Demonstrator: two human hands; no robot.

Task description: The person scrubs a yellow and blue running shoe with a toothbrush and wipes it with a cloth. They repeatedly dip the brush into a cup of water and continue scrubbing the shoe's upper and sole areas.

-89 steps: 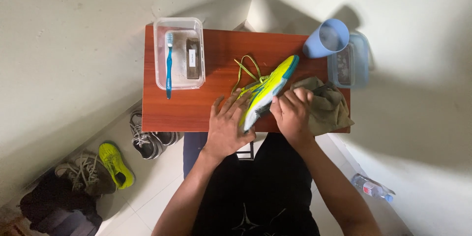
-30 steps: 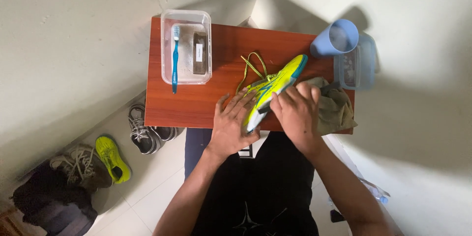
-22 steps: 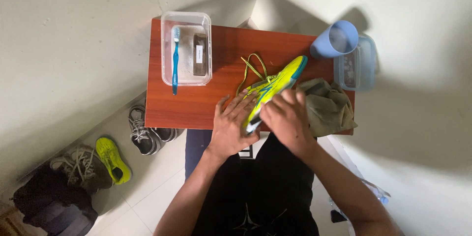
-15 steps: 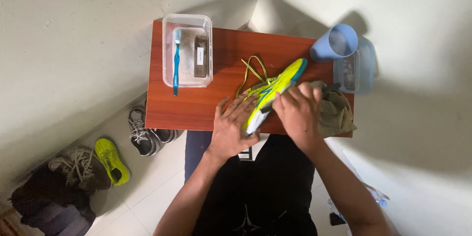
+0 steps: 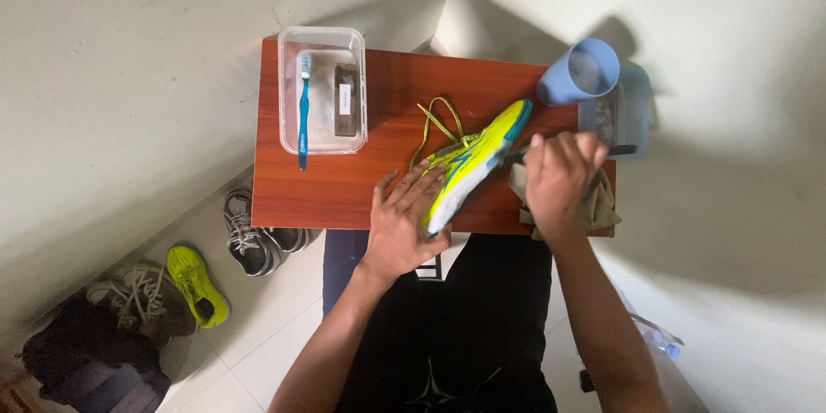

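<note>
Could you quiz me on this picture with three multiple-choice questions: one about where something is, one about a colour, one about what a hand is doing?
1. Where is the toothbrush?
A. In the clear tub
B. On the floor
C. In the cup

2. What colour is the cup?
A. Red
B. Light blue
C. Black

3. What is the left hand doing?
A. Hanging off the table
B. Lifting the tub
C. Pressing on the shoe

Answers:
1. A, the blue brush lies along the tub's left side.
2. B, its rim and wall are pale blue.
3. C, its fingers lie spread against the yellow shoe's side, while the right hand works by the cloth.
</note>
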